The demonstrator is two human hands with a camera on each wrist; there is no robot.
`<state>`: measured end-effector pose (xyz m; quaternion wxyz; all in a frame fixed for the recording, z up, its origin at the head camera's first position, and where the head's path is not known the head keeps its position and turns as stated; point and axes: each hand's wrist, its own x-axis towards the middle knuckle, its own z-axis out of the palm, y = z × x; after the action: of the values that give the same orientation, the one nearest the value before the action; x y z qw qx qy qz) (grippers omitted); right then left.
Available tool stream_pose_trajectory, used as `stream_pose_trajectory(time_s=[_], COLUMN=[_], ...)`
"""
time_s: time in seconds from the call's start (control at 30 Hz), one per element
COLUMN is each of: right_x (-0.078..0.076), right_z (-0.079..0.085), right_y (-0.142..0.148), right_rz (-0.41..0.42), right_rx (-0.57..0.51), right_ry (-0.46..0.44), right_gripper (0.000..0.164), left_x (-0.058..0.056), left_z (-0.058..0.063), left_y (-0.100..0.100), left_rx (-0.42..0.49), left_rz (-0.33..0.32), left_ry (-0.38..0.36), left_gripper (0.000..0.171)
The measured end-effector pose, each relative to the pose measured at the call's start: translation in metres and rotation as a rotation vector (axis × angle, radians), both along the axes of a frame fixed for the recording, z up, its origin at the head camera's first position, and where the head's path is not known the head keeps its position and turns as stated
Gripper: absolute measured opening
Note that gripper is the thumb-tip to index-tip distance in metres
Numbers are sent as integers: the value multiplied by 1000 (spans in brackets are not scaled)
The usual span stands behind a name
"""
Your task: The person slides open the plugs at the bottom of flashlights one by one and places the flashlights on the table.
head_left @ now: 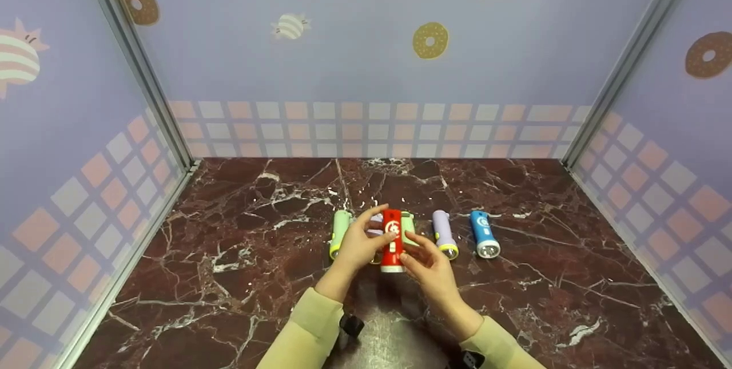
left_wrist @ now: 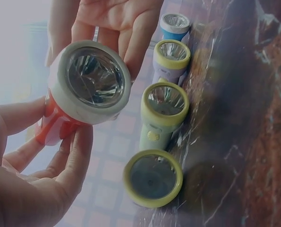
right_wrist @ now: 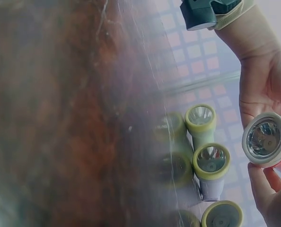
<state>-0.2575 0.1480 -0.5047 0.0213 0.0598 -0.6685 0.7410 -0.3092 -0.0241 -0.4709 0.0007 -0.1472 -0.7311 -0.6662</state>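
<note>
A red flashlight (head_left: 392,243) with a white rim is raised above the marble table, lens end toward me. My left hand (head_left: 355,243) grips it from the left, thumb on its front near the white emblem. On its right side, my right hand (head_left: 433,270) pinches it between thumb and fingers near the lens end. The lens (left_wrist: 95,78) and white rim show closely in the left wrist view. Behind the hands stand a green flashlight (head_left: 341,226) at the left, a partly hidden purple flashlight (head_left: 376,224) and another green flashlight (head_left: 408,225).
To the right lie a purple flashlight (head_left: 442,229) with a yellow rim and a blue flashlight (head_left: 484,231) with a white rim. The row rests on the dark red marble table (head_left: 257,300). Patterned panels (head_left: 366,71) enclose the back and both sides.
</note>
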Motion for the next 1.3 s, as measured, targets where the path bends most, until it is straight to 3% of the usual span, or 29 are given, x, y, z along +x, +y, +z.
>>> stream_pose_trajectory(time_s=[0.83, 1.3], right_x=[2, -7], right_z=[-2, 4], right_y=[-4, -24], right_rz=[18, 76], right_rx=[59, 28], right_ry=[-7, -9], right_gripper=[51, 54], left_x=[-1, -7], left_z=[0, 5], left_y=[0, -22], left_rx=[4, 8], left_rz=[65, 97], left_ry=[-84, -85], left_gripper=[62, 60])
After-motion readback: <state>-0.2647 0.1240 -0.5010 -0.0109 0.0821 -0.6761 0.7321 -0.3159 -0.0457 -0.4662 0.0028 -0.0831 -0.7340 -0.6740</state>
